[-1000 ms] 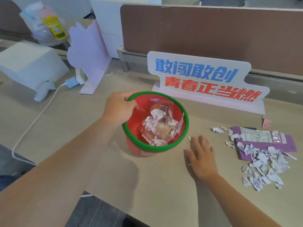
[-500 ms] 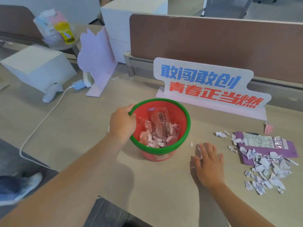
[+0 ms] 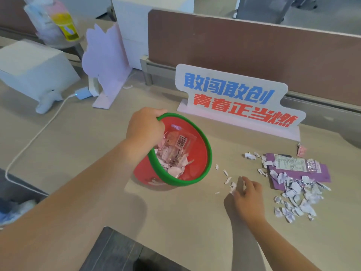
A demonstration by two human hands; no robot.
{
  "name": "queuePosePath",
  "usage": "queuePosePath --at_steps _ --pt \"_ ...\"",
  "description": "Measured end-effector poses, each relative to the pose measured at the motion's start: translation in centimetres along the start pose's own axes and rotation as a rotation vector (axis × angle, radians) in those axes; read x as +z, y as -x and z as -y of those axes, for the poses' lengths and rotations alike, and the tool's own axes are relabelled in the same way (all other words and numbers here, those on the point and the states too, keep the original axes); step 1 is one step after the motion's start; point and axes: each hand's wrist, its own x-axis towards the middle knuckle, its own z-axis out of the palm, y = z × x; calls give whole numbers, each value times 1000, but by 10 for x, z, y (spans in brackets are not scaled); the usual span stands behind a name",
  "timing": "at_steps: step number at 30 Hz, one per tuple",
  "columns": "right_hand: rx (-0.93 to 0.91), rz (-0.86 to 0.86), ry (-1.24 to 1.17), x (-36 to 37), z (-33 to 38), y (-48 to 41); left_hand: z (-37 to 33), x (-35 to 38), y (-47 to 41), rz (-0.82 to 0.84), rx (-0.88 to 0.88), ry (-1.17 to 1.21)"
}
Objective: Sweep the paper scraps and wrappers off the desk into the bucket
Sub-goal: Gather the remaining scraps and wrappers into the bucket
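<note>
Clamped on the near-left part of the green rim, the left hand (image 3: 145, 126) holds the red bucket (image 3: 197, 153) tilted, its mouth leaning toward the right and toward the scraps; its base looks lifted or tipped on the bench (image 3: 97, 153), though exactly how much rests there cannot be told. Inside lie torn paper bits and a clear wrapper with a barcode. The right hand (image 3: 245, 194) lies flat and open, palm down, fingers spread and pointing away and a little left toward the bucket, holding nothing.

A short trail of small scraps (image 3: 227, 179) runs from just beside the right fingertips toward the bucket rim, between hand and bucket. The main heap of paper scraps (image 3: 297, 194) sits just to the right of that hand, away from the bucket, partly overlapping a purple wrapper (image 3: 312, 171) that lies flat with its long axis running left to right. A small pink crumpled wrapper (image 3: 301, 150) lies apart, farther back near the sign (image 3: 234, 98).

The right hand is much the nearer to all the loose litter, so the sweep probably has to travel leftward across the bench toward the tilted mouth. Most of the pile remains, so the job seems partway done.
</note>
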Motion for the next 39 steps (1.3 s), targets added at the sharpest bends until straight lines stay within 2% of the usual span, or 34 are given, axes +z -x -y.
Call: queuePosePath --at_steps 4,11,17,23,26,28,31,33,36,39 --pt "-125 117 14 6 12 -8 -4 2 -5 -6 -47 38" --pt "-343 380 204 6 28 -36 -5 5 -8 -1 -70 47" --pt "-401 350 251 16 35 -66 -5 8 -9 -1 -89 59" --pt "-399 208 286 17 18 -50 -11 10 -3 15 -91 79" --pt "-443 204 314 14 14 -43 -15 10 -1 21 -68 76" --pt "-396 209 326 8 17 -44 -17 9 -2 17 -67 71" --pt "-160 58 63 -14 43 -51 -17 10 -3 31 -72 75" --pt "-119 -26 -109 -31 79 -51 -16 10 -5 32 -78 82" --pt "-226 50 -239 -41 140 -44 -16 11 -7 32 -91 90" --pt "-448 251 -113 -35 185 -31 -19 13 -5 61 -99 97"
